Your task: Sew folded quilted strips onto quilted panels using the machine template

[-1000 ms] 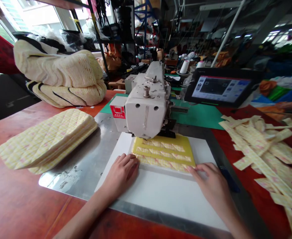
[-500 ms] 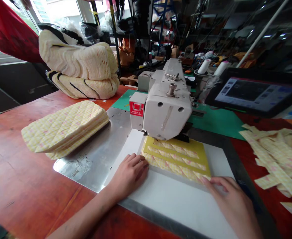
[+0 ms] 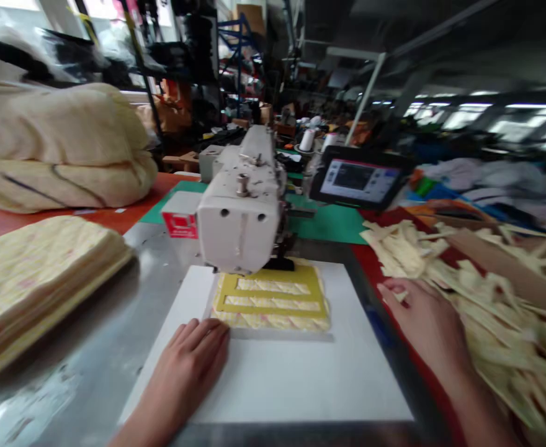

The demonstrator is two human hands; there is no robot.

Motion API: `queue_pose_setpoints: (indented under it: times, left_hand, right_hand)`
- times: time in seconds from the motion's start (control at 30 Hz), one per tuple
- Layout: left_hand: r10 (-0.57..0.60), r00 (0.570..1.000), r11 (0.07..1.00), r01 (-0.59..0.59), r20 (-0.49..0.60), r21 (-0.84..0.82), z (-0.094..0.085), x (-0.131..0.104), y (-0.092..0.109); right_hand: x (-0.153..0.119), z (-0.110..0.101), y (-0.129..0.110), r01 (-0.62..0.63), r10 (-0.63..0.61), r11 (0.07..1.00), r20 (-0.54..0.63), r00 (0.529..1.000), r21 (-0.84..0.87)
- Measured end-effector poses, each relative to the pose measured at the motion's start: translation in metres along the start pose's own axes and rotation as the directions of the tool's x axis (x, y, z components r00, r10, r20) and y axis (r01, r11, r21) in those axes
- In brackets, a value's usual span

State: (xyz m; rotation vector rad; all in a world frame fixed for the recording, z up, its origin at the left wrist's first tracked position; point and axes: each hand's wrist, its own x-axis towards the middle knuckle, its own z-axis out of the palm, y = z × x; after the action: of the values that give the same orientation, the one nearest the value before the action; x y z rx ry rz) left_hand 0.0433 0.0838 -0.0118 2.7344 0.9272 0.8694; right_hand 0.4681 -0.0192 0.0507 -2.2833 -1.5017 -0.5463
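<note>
A yellow-and-pink quilted fabric piece (image 3: 273, 321) lies under a slotted yellow template (image 3: 273, 293) on a white plate (image 3: 273, 385), partly beneath the head of a sewing machine (image 3: 238, 220). My left hand (image 3: 192, 357) rests at the piece's front left corner, its fingers curled close together. The fingertips are hidden, so what they grip cannot be made out. To the right, beyond the plate, my right hand (image 3: 424, 320) is closed with a small pale yellow fabric scrap (image 3: 400, 296) between thumb and fingers.
Cut fabric strips (image 3: 482, 310) are heaped on the right. A stack of quilted pieces (image 3: 44, 273) stands at the left, with larger bundles (image 3: 63, 143) behind it. Past the machine are a lit control screen (image 3: 354, 176) and white thread cones (image 3: 307, 140).
My right hand has left the quilted piece's right corner and moved right towards the strips, now with a scrap. My left hand stays at the left corner. The view has turned right.
</note>
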Motion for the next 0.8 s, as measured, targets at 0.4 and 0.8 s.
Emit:
queue_pose_setpoints:
  times: [0.4, 0.8]
  left_hand:
    - [0.194, 0.981, 0.979, -0.192, -0.028, 0.066, 0.013, -0.004, -0.033]
    - [-0.333, 0.89, 0.393, 0.432, 0.313, -0.811, 0.003, 0.022, 0.075]
  right_hand:
    - [0.031, 0.014, 0.077, -0.153, 0.177, 0.976, 0.16, 0.971, -0.152]
    - [-0.036, -0.056, -0.136, -0.194, -0.501, 0.602, 0.556, 0.663, 0.774]
